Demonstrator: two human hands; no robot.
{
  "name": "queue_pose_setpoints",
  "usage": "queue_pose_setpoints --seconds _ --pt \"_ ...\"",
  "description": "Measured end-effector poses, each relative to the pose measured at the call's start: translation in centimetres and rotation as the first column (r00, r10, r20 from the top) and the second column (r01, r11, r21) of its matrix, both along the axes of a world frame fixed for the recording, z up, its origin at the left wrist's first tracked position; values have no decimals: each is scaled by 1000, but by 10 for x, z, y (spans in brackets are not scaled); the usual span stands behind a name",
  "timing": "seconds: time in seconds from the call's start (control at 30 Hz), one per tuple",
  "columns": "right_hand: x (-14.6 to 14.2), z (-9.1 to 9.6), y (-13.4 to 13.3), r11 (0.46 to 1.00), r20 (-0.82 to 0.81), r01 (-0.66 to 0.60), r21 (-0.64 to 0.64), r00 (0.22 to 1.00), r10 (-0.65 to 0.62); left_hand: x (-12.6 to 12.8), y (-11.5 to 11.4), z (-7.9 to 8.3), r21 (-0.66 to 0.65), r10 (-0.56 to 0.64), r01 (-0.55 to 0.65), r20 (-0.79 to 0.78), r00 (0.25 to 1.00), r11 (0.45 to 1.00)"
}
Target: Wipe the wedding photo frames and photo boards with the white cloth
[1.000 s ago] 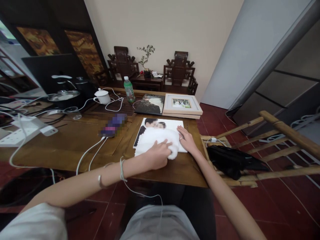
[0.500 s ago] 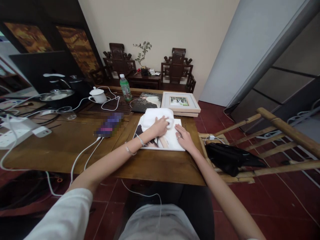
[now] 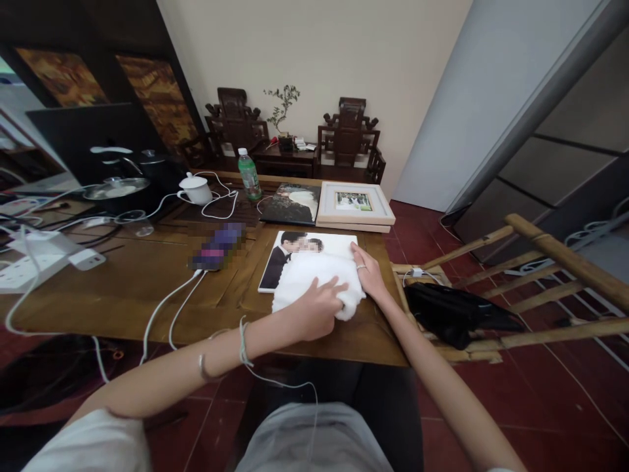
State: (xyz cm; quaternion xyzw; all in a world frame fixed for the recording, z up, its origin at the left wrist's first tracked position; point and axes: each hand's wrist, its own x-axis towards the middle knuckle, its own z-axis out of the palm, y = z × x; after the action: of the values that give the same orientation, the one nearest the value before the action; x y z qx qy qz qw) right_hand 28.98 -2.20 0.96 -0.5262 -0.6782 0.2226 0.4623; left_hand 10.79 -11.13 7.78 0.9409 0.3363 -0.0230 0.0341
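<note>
A white-edged photo panel (image 3: 273, 270) lies flat on the wooden table; its picture shows two people close together. Over its lower part is bunched a fluffy white towel (image 3: 309, 270), partly hanging past the panel's near edge. My left hand (image 3: 322, 309) presses down on this towel with bent fingers closed into the cloth. Along the panel's right edge, my right hand (image 3: 369, 270) grips the side, a ring on one finger. The panel's lower right portion is hidden by towel and hands.
Behind the panel lie a dark photo panel (image 3: 289, 204) and light wooden picture frames (image 3: 324, 208). A green-labelled bottle (image 3: 249, 176), a white lidded cup (image 3: 195, 190), a phone (image 3: 216, 248) with cables and a power strip (image 3: 37, 265) are to the left. A bamboo chair (image 3: 555, 252) stands right.
My left hand has drawn the towel from the panel's upper part down to its near edge, uncovering the upper picture. My right hand has shifted slightly, staying at the right edge.
</note>
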Motion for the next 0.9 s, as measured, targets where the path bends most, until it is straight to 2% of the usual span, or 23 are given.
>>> queue_pose_setpoints --seconds 0.17,0.27,0.37,0.53,0.63,0.7,0.8,0.9 --pt "2 -1 2 999 36 -12 37 999 11 11 57 -1 57 68 -67 1 998 996" --pt "3 -1 3 998 24 0 60 1000 -2 19 73 -3 91 31 -31 1 1000 995" --pt "4 -1 2 997 7 -15 74 1000 14 21 60 -7 101 -9 10 -17 1000 995" --pt "1 1 -3 996 -17 -86 4 996 86 7 5 -11 108 -90 92 -20 996 990" --pt "0 1 -3 996 35 -91 0 995 91 -7 -20 -3 60 -125 126 -22 992 990" --pt "0 -1 -1 996 106 -82 37 991 78 -14 -22 5 5 -95 95 -22 995 995" --pt "0 -4 1 993 217 -88 83 974 69 -18 2 13 -35 55 -55 -16 998 998" --pt "0 -5 2 991 275 -82 103 960 51 -15 52 16 -17 170 -169 14 985 985"
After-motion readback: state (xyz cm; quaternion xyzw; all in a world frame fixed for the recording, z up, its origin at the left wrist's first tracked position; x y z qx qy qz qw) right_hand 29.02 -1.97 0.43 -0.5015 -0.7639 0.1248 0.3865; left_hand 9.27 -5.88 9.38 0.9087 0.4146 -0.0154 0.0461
